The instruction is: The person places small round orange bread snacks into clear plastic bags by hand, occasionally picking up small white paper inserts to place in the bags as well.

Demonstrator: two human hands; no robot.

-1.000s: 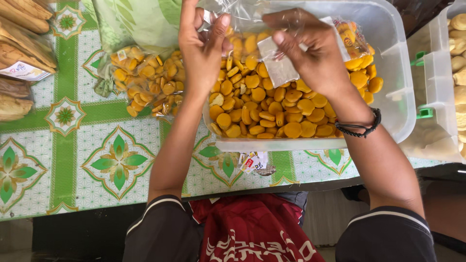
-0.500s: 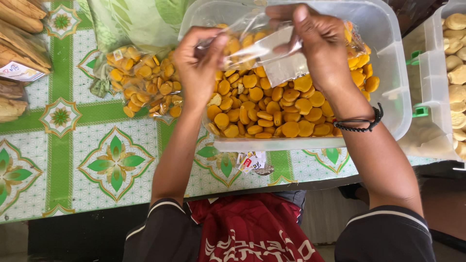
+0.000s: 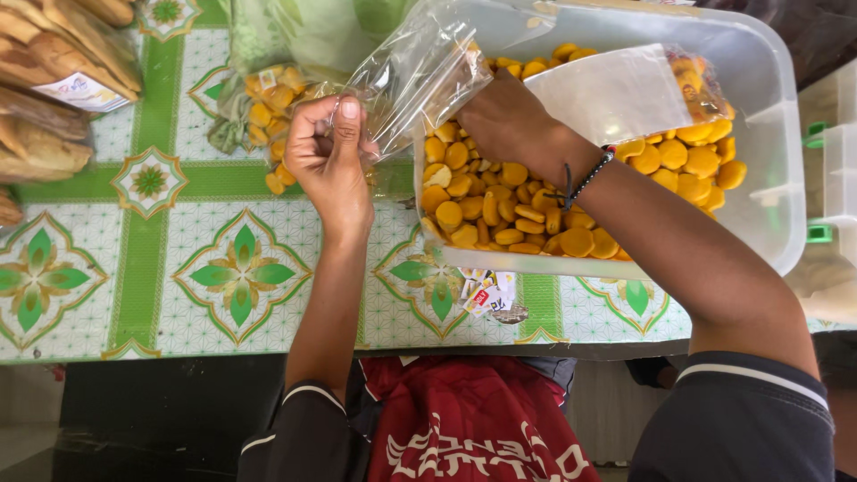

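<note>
Two hands busy: left hand pinches bag open; right hand grasps biscuits in tub. Hold mouth wide.

Single head cam, sitting above the person and looking almost straight down over their chest and both forearms onto the bench, whose near edge is running across the lower third of the frame. It's sitting close: the left hand and right hand are filling the upper middle, and the clear tub is getting cropped at top. No second view is sharing any of the scene.
</note>
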